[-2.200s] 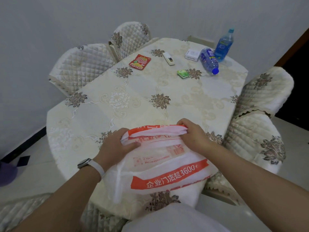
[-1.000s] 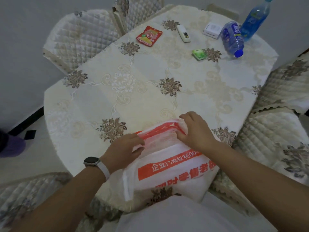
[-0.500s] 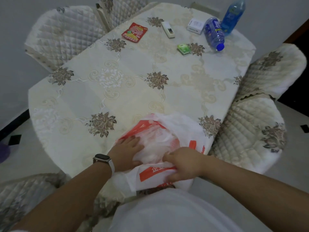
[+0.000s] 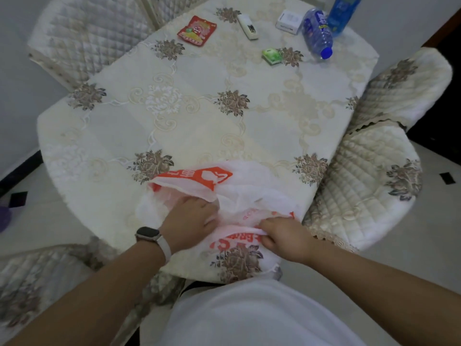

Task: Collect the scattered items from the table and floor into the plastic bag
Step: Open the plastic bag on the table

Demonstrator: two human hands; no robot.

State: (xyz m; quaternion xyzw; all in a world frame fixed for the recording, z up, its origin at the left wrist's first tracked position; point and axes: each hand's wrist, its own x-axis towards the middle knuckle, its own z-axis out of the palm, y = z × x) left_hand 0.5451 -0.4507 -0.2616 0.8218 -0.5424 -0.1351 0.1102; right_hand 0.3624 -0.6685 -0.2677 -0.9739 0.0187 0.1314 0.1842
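Clutches plastic inside the mouth of the bag (image 4: pixel 224 186) with left hand (image 4: pixel 189 221), fingers curled, lower centre of frame. Pinches the bag's near rim with right hand (image 4: pixel 284 238), just to the right. Wears a watch (image 4: pixel 148 234) on the left wrist. Keeps bag on the near edge of the table (image 4: pixel 199 121), white with orange print. Well apart, along the top of frame: red packet (image 4: pixel 197 29), white stick (image 4: pixel 248 27), box (image 4: pixel 288 21), lying bottle (image 4: pixel 316 36), upright bottle (image 4: pixel 341 11) beside it, green packet (image 4: pixel 271 56) lower down. Quilted chairs (image 4: pixel 369 186) at the frame's sides.
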